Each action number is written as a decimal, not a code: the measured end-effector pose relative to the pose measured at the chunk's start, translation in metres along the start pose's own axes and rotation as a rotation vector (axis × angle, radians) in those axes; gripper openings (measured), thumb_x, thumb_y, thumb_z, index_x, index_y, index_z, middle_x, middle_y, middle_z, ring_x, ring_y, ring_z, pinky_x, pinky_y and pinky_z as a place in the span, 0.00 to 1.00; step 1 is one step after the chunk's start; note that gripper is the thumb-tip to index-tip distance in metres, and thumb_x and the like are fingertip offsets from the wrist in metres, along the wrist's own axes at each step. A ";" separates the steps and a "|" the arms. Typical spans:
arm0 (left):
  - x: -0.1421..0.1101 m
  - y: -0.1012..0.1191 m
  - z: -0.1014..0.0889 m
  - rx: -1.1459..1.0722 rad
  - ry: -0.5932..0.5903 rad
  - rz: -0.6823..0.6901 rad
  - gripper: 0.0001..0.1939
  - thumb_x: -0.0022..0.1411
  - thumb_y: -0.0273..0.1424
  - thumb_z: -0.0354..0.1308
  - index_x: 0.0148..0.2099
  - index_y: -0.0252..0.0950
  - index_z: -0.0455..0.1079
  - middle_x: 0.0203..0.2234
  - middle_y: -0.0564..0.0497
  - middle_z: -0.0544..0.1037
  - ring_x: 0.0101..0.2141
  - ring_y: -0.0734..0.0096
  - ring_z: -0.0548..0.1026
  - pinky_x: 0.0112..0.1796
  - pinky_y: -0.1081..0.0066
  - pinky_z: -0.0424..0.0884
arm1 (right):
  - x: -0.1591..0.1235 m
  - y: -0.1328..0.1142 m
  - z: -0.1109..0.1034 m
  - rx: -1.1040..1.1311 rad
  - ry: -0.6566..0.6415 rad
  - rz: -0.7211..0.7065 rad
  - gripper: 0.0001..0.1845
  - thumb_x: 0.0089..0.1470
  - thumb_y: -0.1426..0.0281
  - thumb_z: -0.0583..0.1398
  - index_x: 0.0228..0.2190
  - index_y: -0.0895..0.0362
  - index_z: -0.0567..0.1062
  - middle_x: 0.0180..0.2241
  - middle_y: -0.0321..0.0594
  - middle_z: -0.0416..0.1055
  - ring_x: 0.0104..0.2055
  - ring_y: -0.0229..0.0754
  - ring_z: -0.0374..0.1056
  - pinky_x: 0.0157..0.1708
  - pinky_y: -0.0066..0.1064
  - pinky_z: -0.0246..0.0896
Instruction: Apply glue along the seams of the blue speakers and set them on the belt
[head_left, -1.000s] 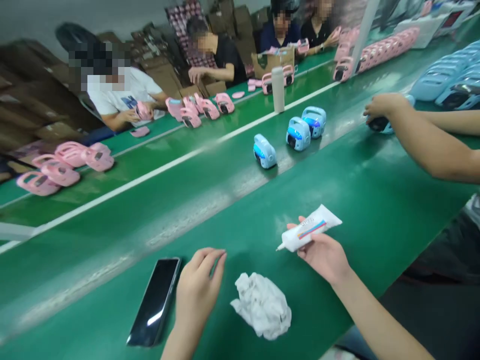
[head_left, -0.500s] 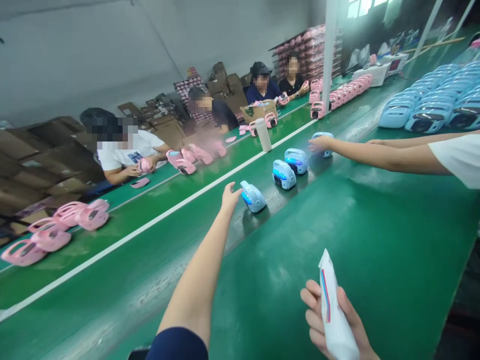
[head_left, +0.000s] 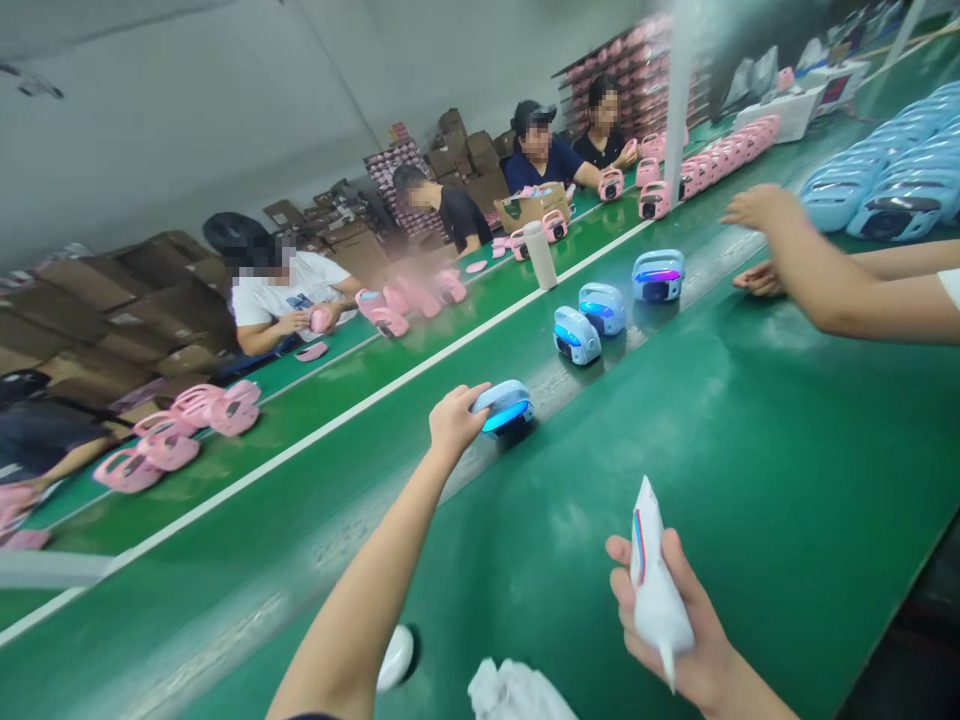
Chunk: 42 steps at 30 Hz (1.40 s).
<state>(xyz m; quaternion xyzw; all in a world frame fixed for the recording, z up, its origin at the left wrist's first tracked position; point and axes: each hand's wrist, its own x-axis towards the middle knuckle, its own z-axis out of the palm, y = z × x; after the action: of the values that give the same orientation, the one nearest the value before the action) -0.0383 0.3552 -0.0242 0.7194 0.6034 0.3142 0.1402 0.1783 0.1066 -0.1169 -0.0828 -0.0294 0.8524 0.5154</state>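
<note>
glue tube (head_left: 654, 580) gripped nozzle-down in curled right hand (head_left: 671, 630); left hand (head_left: 454, 422) cupped against blue plastic gadget (head_left: 502, 407), grip unclear, on green belt (head_left: 750, 520).

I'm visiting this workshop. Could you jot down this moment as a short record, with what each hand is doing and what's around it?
Left hand: touching a light-blue plastic gadget with a glowing blue strip
Right hand: gripping a white plastic squeeze tube, nozzle down
Surface: green belt
Nearby: three more light-blue gadgets; crumpled white cloth or tissue
Co-worker: bare arms reaching in from the right
Beyond: pink plastic shells; seated person in white shirt
</note>
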 end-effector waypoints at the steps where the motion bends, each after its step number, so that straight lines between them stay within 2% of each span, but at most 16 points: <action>1: -0.017 0.001 -0.007 -0.035 0.030 0.001 0.11 0.58 0.30 0.63 0.44 0.38 0.76 0.36 0.50 0.77 0.41 0.63 0.74 0.47 0.59 0.70 | -0.001 -0.001 0.001 -0.021 0.065 0.020 0.29 0.48 0.42 0.63 0.37 0.55 0.76 0.24 0.35 0.72 0.14 0.26 0.57 0.12 0.17 0.51; 3: -0.052 0.003 -0.021 -0.128 0.103 -0.010 0.16 0.52 0.28 0.63 0.45 0.40 0.78 0.31 0.52 0.76 0.37 0.64 0.73 0.44 0.63 0.70 | -0.002 -0.003 0.004 -0.114 0.149 0.004 0.30 0.45 0.41 0.64 0.36 0.55 0.75 0.25 0.37 0.74 0.15 0.28 0.60 0.12 0.18 0.54; 5: -0.088 0.006 -0.035 -0.241 0.171 -0.039 0.23 0.51 0.29 0.61 0.51 0.41 0.76 0.26 0.54 0.73 0.31 0.68 0.72 0.38 0.67 0.70 | -0.002 -0.002 0.008 -0.221 0.165 -0.068 0.30 0.43 0.41 0.65 0.34 0.54 0.75 0.27 0.38 0.75 0.17 0.31 0.64 0.14 0.19 0.57; 9: -0.160 0.016 -0.057 -0.456 0.248 -0.138 0.35 0.53 0.35 0.62 0.64 0.40 0.64 0.25 0.56 0.72 0.26 0.73 0.70 0.30 0.73 0.68 | -0.007 0.000 0.031 -0.311 0.138 -0.140 0.28 0.38 0.45 0.70 0.34 0.52 0.74 0.32 0.37 0.76 0.24 0.34 0.69 0.19 0.21 0.65; 13: -0.203 0.021 -0.069 -0.657 0.331 -0.309 0.41 0.48 0.33 0.68 0.64 0.39 0.63 0.25 0.56 0.74 0.26 0.74 0.71 0.29 0.75 0.66 | -0.014 0.007 0.059 -0.540 0.045 -0.274 0.27 0.41 0.46 0.69 0.35 0.51 0.74 0.35 0.38 0.76 0.29 0.36 0.70 0.23 0.22 0.67; 16: -0.214 0.013 -0.064 -0.576 0.399 -0.355 0.34 0.49 0.30 0.66 0.60 0.37 0.67 0.21 0.59 0.69 0.22 0.76 0.68 0.26 0.76 0.63 | -0.016 0.017 0.072 -0.664 0.032 -0.318 0.24 0.45 0.47 0.67 0.35 0.51 0.74 0.35 0.37 0.76 0.29 0.36 0.70 0.24 0.22 0.67; 20: -0.223 -0.005 -0.044 -0.519 0.424 -0.330 0.26 0.51 0.27 0.64 0.54 0.35 0.69 0.22 0.59 0.66 0.23 0.76 0.67 0.27 0.75 0.65 | -0.014 0.030 0.071 -0.663 0.140 -0.311 0.22 0.47 0.47 0.66 0.34 0.51 0.74 0.34 0.37 0.76 0.26 0.34 0.69 0.22 0.21 0.65; 23: -0.232 -0.017 -0.035 -0.531 0.400 -0.257 0.30 0.50 0.29 0.64 0.57 0.37 0.66 0.33 0.52 0.74 0.37 0.69 0.75 0.41 0.69 0.70 | -0.014 0.033 0.067 -0.648 0.189 -0.316 0.23 0.47 0.47 0.67 0.34 0.52 0.74 0.34 0.38 0.76 0.27 0.35 0.69 0.22 0.22 0.66; 25: -0.238 -0.025 -0.036 -0.552 0.341 -0.193 0.32 0.47 0.30 0.67 0.56 0.39 0.66 0.46 0.46 0.75 0.50 0.61 0.73 0.53 0.62 0.66 | -0.015 0.033 0.065 -0.658 0.191 -0.329 0.23 0.48 0.47 0.66 0.35 0.52 0.74 0.34 0.38 0.76 0.27 0.35 0.69 0.22 0.22 0.66; 27: -0.241 -0.034 -0.041 -0.572 0.255 -0.144 0.30 0.44 0.32 0.70 0.52 0.40 0.71 0.53 0.44 0.74 0.56 0.55 0.69 0.58 0.57 0.61 | -0.015 0.033 0.065 -0.674 0.185 -0.351 0.22 0.49 0.48 0.66 0.35 0.52 0.74 0.34 0.38 0.76 0.27 0.35 0.69 0.22 0.22 0.65; 30: -0.239 -0.046 -0.045 -0.608 0.144 -0.121 0.25 0.43 0.35 0.71 0.46 0.40 0.75 0.51 0.43 0.77 0.54 0.50 0.72 0.57 0.54 0.64 | -0.013 0.033 0.068 -0.694 0.176 -0.376 0.21 0.50 0.48 0.65 0.34 0.52 0.74 0.33 0.38 0.77 0.27 0.35 0.69 0.22 0.22 0.65; 33: -0.233 -0.053 -0.040 -0.661 0.117 -0.137 0.22 0.46 0.38 0.69 0.45 0.38 0.77 0.44 0.43 0.80 0.48 0.50 0.77 0.51 0.55 0.69 | -0.010 0.036 0.076 -0.724 0.140 -0.400 0.20 0.51 0.48 0.64 0.34 0.52 0.74 0.33 0.38 0.77 0.27 0.35 0.70 0.21 0.21 0.65; 36: -0.229 -0.052 -0.031 -0.733 0.212 -0.172 0.17 0.49 0.40 0.66 0.40 0.36 0.79 0.34 0.45 0.82 0.40 0.54 0.79 0.47 0.58 0.72 | -0.012 0.036 0.088 -0.809 0.052 -0.485 0.19 0.54 0.50 0.63 0.34 0.52 0.74 0.34 0.37 0.77 0.26 0.34 0.69 0.20 0.21 0.64; 38: -0.228 -0.046 -0.027 -0.801 0.302 -0.201 0.14 0.49 0.38 0.66 0.37 0.36 0.79 0.28 0.48 0.81 0.35 0.58 0.79 0.44 0.59 0.73 | -0.015 0.035 0.097 -0.902 0.012 -0.596 0.18 0.55 0.50 0.62 0.35 0.52 0.75 0.34 0.36 0.76 0.27 0.35 0.70 0.21 0.22 0.65; 40: -0.230 -0.036 -0.029 -0.884 0.378 -0.225 0.10 0.48 0.36 0.64 0.32 0.36 0.79 0.26 0.50 0.81 0.34 0.59 0.79 0.45 0.60 0.73 | -0.020 0.033 0.105 -1.005 0.000 -0.721 0.18 0.55 0.51 0.62 0.36 0.52 0.75 0.35 0.37 0.76 0.31 0.36 0.72 0.25 0.24 0.68; 42: -0.233 -0.022 -0.037 -0.973 0.415 -0.236 0.08 0.49 0.35 0.61 0.28 0.36 0.78 0.29 0.49 0.82 0.39 0.58 0.79 0.47 0.60 0.72 | -0.025 0.033 0.111 -1.080 -0.007 -0.829 0.17 0.56 0.52 0.62 0.37 0.53 0.74 0.37 0.38 0.77 0.36 0.39 0.73 0.31 0.27 0.71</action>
<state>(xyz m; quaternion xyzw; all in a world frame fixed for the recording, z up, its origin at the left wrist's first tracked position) -0.0958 0.1309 -0.0749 0.4217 0.4798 0.6749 0.3695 0.1422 0.0727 -0.0096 -0.3075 -0.4819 0.4505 0.6858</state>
